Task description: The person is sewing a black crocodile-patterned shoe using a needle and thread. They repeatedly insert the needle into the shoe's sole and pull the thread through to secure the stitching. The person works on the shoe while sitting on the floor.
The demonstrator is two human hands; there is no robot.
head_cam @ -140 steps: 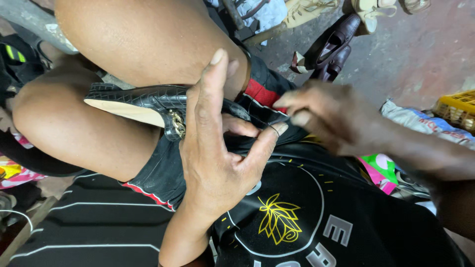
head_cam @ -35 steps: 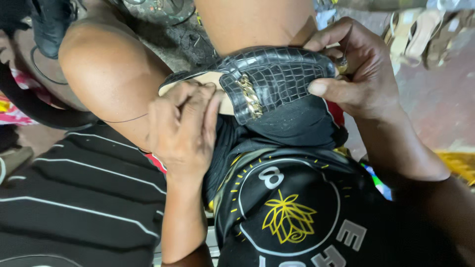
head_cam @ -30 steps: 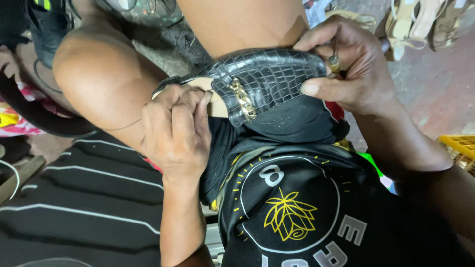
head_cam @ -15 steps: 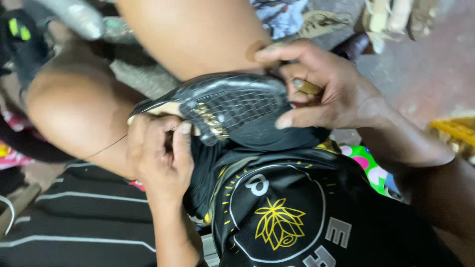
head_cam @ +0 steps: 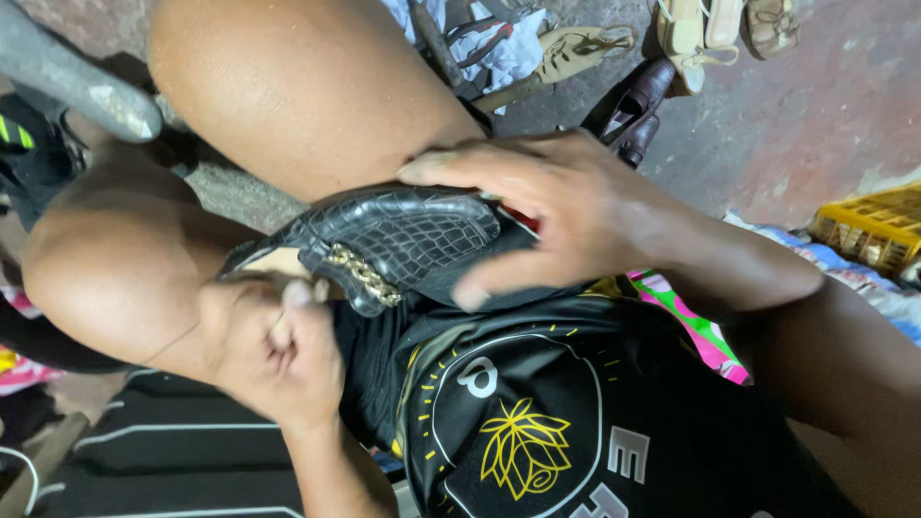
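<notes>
Far left edge: a grey rounded bar point(head_cam: 82, 82) runs off the top-left corner; below it a dark shoe with yellow-green marks point(head_cam: 24, 158) is cut off by the frame.
Left knee: a bare knee point(head_cam: 106, 278) fills the left middle; a thin thread seems to cross it, too faint to be sure.
Left hand: the left hand point(head_cam: 273, 350) is curled into a loose fist at the open heel end of the shoe, blurred; fingers are pinched together, but whether they hold a needle or thread cannot be made out.
Shoe: a black crocodile-pattern loafer point(head_cam: 398, 240) with a gold chain point(head_cam: 365, 278) across its front lies on the lap between the thighs, tilted, its toe end hidden under the right hand.
Right hand: the right hand point(head_cam: 552, 211) clasps the loafer's toe from above, thumb underneath and fingers spread over the top.
Lap: a black shirt with a yellow flower print point(head_cam: 523, 446) covers the lower middle; its lettering is cut off.
Top right floor: brown shoes point(head_cam: 638, 105) and pale sandals point(head_cam: 710, 24) lie on the ground, partly out of frame.
Right edge: a yellow crate point(head_cam: 873, 225), only a corner showing.
</notes>
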